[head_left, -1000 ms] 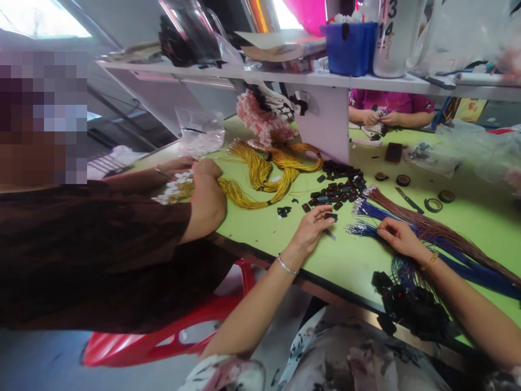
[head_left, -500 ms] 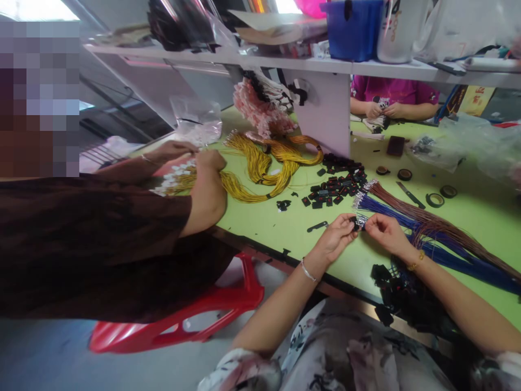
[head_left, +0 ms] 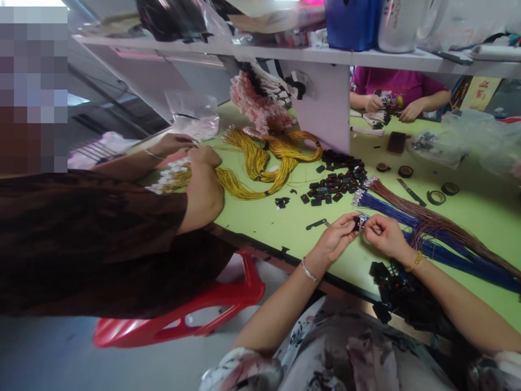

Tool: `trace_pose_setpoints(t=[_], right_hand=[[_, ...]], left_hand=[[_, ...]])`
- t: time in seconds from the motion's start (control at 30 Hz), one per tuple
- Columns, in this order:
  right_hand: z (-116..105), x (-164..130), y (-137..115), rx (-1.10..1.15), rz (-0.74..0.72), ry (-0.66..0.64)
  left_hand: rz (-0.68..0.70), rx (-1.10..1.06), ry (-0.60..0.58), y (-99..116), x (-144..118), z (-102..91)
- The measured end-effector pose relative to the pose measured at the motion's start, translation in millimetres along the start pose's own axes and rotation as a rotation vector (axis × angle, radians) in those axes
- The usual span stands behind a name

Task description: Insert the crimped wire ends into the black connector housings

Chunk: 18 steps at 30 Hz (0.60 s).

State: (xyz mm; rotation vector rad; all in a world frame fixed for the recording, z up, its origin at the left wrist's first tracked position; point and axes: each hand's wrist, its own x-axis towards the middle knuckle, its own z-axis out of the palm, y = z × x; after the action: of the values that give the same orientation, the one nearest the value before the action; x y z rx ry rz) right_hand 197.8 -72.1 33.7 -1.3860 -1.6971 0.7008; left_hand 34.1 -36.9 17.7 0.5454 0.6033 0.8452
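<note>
Both grips pinch one black connector (head_left: pixel 357 223) | left hand (head_left: pixel 334 239) | right hand (head_left: pixel 385 234)

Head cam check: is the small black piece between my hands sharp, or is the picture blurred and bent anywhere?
Head view: black connector between left hand and right hand is small, slightly soft; shelf bows with wide-angle distortion; window top left blown out; left edge pixelated.

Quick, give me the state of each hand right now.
Left hand: closed, pinching a small black connector at the fingertips.
Right hand: closed, fingertips at the same connector, pinching what looks like a thin wire; too small to be sure.
</note>
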Motion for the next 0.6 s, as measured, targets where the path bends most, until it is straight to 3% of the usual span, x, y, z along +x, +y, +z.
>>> trace_pose_setpoints(t=[0.2, 0.43, 0.6], right_hand=[[-1, -2, -1, -0.127, -0.097, 0.01], [4, -4, 6, -0.286, -0.326, -0.005], [5, -4, 10, -0.235, -0.262, -0.065]], left_hand=[[-0.009, 0.022, 0.019, 0, 0, -0.5], [0.001, 0.102, 0.106, -9, -3, 2.7], [0.041, 0.106, 0.172, -15, -4, 3.9]])
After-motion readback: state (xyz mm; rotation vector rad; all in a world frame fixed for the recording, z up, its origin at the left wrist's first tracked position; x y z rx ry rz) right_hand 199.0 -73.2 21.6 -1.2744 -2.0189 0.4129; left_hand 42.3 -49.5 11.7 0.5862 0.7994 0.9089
